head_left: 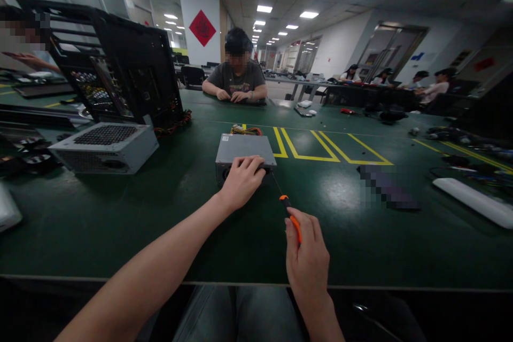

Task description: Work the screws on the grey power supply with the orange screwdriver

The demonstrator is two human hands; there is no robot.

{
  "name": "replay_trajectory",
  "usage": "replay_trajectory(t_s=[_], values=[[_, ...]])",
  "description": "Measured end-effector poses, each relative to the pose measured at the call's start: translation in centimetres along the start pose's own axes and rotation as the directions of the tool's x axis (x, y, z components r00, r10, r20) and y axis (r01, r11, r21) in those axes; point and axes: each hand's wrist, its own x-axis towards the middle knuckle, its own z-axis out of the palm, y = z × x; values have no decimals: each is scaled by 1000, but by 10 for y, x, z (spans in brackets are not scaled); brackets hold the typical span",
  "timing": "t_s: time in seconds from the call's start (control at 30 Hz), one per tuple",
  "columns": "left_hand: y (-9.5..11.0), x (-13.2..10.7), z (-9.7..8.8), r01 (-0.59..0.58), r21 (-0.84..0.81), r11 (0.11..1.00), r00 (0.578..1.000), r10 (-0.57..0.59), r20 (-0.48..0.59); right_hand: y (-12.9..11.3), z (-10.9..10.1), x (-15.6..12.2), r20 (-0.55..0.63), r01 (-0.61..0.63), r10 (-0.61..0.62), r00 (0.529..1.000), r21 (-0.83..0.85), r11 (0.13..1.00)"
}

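A grey computer power supply (245, 146) sits on the green table, a bundle of coloured wires (250, 131) behind it. My left hand (242, 179) lies over its near top edge, fingers bent and gripping the casing; part of the near face is hidden under it. My right hand (308, 243) is wrapped round the orange and black handle of a screwdriver (284, 202). The thin shaft points up and left, its tip at the near right corner of the power supply, close to my left fingertips. Whether the tip sits in a screw is too small to tell.
A second power supply (104, 141) and a standing black computer case (132, 69) are at the left. On the right lie a pixelated dark object (387, 187), a long white bar (473, 202) and tangled cables. Across the table sits a person (238, 72).
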Motion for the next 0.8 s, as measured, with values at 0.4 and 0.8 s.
replay_trajectory(t_s=[0.4, 0.8], values=[[1, 0, -2, -1, -12, 1000, 1000, 0, -13, 0, 3, 0, 8, 67, -68, 998, 13, 998], [2, -1, 1, 20, -36, 999, 1000, -21, -8, -1, 1, 1, 31, 39, -38, 999, -25, 999]])
